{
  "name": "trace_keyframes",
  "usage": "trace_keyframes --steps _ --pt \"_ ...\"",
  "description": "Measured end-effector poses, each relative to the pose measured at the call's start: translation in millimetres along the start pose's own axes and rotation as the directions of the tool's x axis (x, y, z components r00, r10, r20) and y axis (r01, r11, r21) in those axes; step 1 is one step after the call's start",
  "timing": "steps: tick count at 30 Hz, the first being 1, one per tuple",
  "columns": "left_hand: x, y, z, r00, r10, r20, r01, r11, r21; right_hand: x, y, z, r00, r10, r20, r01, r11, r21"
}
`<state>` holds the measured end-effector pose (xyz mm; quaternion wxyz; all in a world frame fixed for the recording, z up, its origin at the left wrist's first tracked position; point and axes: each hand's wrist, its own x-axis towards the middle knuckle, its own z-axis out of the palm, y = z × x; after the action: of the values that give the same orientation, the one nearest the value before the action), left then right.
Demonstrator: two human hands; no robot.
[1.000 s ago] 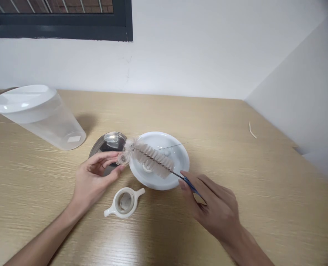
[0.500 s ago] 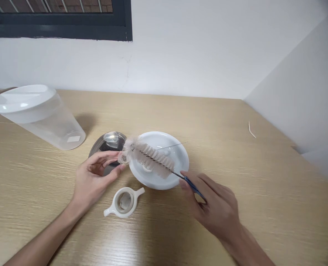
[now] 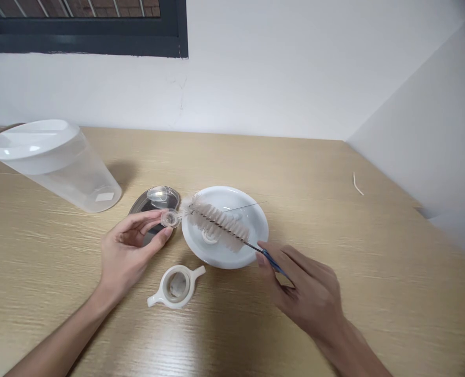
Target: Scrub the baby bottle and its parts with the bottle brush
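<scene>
Between its thumb and fingertips, my left hand point(image 3: 132, 248) pinches a small clear round piece point(image 3: 170, 218) above a dark shiny round dish point(image 3: 140, 204). The tip of a bristle brush point(image 3: 220, 225) is right beside that piece. My right hand point(image 3: 305, 288) grips the brush by its blue handle point(image 3: 275, 263). Under the bristles is a white plate point(image 3: 258, 228), with a thin wire point(image 3: 245, 206) and a small white ring point(image 3: 209, 239) on it. A clear rounded piece point(image 3: 157, 193) rests on the dark dish.
A white two-handled strainer point(image 3: 176, 286) sits in front of the dishes. At the left stands a translucent lidded pitcher point(image 3: 71, 173). A short white strip point(image 3: 357, 184) lies at the right, near the wall.
My left hand has shifted slightly left with the clear piece, which now shows its round opening more clearly, just off the bristles. The brush has moved very slightly right.
</scene>
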<state>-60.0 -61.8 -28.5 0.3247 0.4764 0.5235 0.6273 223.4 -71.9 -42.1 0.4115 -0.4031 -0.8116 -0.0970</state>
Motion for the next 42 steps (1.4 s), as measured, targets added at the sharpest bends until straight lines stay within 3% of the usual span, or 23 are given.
trace_keyframes --steps 10,20,42 --pt "2 -10 -6.1 0.995 0.079 0.059 -0.081 0.995 0.050 0 0 -2 0.999 0.034 -0.013 -0.034 0.999 0.016" --pt "0 -8 -4.0 0.987 -0.010 0.158 0.010 1.000 0.001 -1 -1 -1 1.000 0.022 -0.001 -0.022 1.000 0.017" --pt "1 -6 -2.6 0.992 -0.070 0.109 0.068 0.997 0.024 0 -3 -1 1.000 -0.010 0.006 0.009 0.998 0.070"
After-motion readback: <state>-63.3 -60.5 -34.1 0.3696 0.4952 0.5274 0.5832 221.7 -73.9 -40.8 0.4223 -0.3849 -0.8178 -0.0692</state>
